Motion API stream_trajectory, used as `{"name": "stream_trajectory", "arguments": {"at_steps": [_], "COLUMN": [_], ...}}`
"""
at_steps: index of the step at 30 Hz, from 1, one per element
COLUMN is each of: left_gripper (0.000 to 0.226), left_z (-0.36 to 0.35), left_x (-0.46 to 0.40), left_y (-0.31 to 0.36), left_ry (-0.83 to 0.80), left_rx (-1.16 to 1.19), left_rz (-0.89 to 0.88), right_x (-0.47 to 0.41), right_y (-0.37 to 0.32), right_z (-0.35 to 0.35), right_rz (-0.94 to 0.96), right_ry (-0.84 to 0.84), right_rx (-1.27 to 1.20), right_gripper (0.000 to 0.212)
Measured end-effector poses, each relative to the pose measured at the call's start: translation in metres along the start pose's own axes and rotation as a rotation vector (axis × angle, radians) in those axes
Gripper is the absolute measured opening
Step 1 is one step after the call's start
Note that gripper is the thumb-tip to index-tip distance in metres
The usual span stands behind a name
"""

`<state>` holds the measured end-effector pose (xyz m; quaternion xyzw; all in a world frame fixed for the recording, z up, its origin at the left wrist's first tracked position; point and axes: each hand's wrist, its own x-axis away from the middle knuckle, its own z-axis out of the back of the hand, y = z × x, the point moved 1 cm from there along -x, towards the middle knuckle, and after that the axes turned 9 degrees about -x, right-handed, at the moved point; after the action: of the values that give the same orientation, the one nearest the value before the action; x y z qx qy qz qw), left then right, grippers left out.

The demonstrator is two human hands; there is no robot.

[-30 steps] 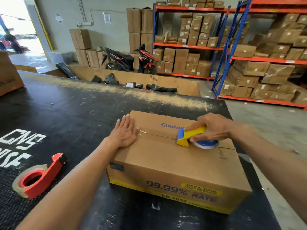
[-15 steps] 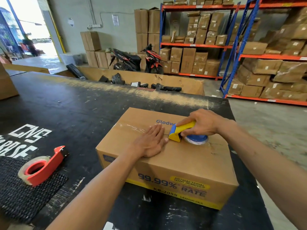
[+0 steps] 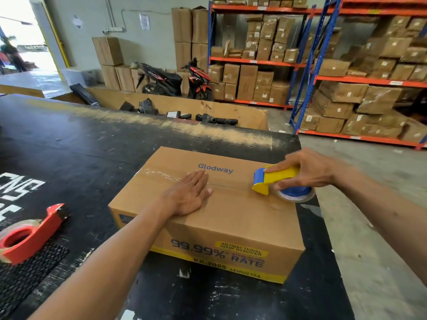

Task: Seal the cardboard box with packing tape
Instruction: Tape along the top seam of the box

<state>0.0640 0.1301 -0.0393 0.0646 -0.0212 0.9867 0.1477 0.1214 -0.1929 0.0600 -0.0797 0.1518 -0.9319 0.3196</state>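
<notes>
The cardboard box [image 3: 208, 215] is sitting near the right end of the black bench [image 3: 69, 144], its top flaps folded shut so the centre seam is facing up for taping. The person is pressing the left hand [image 3: 188, 196] flat on the lid, fingers together and extended, palm lying over the clear packing tape [image 3: 159, 175] already stuck along the left stretch of the seam; I judge this is both steadying the box and rubbing the tape down. The right hand [image 3: 307, 169] is wrapping closed around the yellow-and-blue tape dispenser [image 3: 277, 181], holding its nose down on the seam close to the right edge, seemingly so the tape is feeding straight along the join. The run looks nearly finished. A second, red tape dispenser [image 3: 27, 232] is lying unused at the bench's left, well apart from the box.
</notes>
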Motion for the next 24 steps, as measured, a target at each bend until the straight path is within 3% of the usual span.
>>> {"name": "stream_trajectory", "arguments": {"at_steps": [9,14,24], "left_gripper": [0.108,0.112,0.112], "left_z": [0.002,0.007,0.001], "left_x": [-0.011,-0.031,-0.040], "left_y": [0.044,0.095,0.091], "left_ry": [-0.023,-0.011,0.008], "left_rx": [-0.061,-0.034,-0.012], "left_rz": [0.010,-0.096,-0.105], "right_x": [-0.008,-0.010,0.015], "right_y": [-0.001,0.000,0.010], "right_z": [-0.009,-0.010,0.000], "right_rz": [-0.002,-0.002,-0.013], "right_ry": [-0.003,0.001,0.013], "right_rx": [0.152,0.154,-0.052], "right_gripper": [0.048,0.049,0.052]}}
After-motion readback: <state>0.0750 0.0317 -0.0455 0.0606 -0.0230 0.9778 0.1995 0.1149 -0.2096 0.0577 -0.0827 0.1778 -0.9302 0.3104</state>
